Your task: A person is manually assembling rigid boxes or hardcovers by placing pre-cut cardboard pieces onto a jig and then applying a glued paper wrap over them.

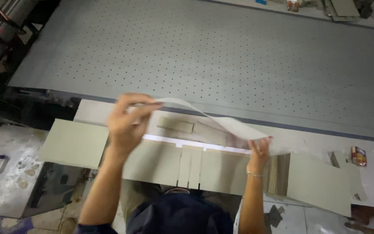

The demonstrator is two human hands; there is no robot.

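Tearing worries me: my left hand (126,123) and right hand (259,149) each pinch the bowed white strip (221,123) above the grey board (169,162).

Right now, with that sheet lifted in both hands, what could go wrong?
1. The thin white sheet sags between the left hand and right hand; it may crease or tear.
2. The grey board panels overhang the bench edge toward the person and could slide off.
3. The small loose board piece under the sheet might get dragged.
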